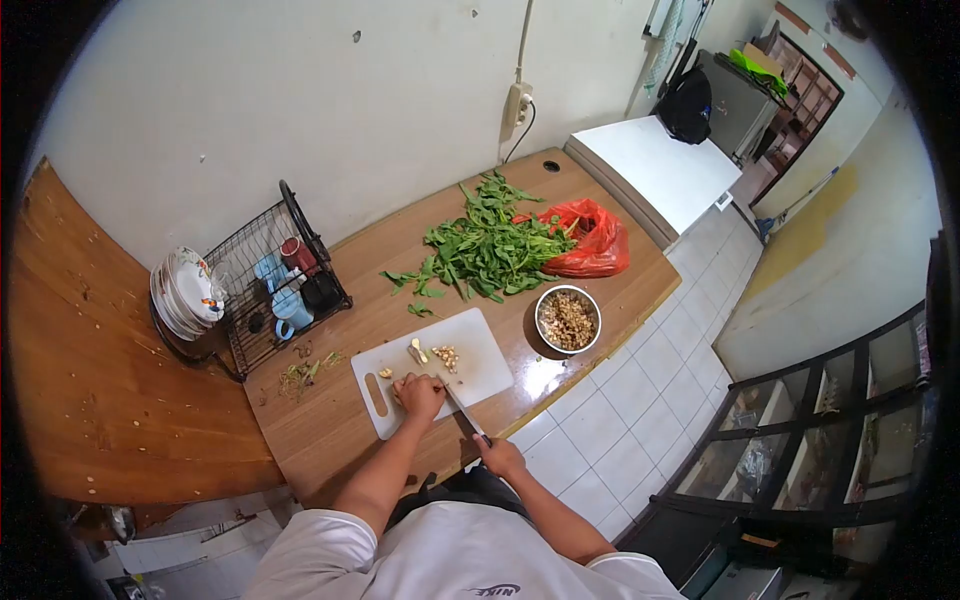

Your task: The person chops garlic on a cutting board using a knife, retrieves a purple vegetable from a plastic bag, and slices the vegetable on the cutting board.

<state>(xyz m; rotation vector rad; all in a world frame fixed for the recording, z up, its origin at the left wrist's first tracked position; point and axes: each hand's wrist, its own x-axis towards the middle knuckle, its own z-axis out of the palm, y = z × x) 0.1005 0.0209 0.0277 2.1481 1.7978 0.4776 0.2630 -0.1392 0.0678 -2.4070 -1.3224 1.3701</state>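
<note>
Currently, 1 knife is gripped by its dark handle in the right hand, the fingers closed around it at the near edge of the table. The blade is laid slantwise over the near side of the white cutting board, its front end just beside the left hand. The left hand is set down on the board with fingers bent and bunched; whether anything is pinched beneath them cannot be told.

On the board, beyond the left hand, a small heap of pale chopped pieces is seen, with 1 larger pale piece beside it. The board is placed near the table's near edge, its handle slot turned toward the left end.

To the right of the board, by the near edge, a round bowl is filled with brown bits. Toward the far edge, leafy greens are spread, with a red plastic bag touching their right side, toward the right end. At the far left corner, cups are held in a black wire rack; plant scraps are scattered in front of it, near the left end.
</note>
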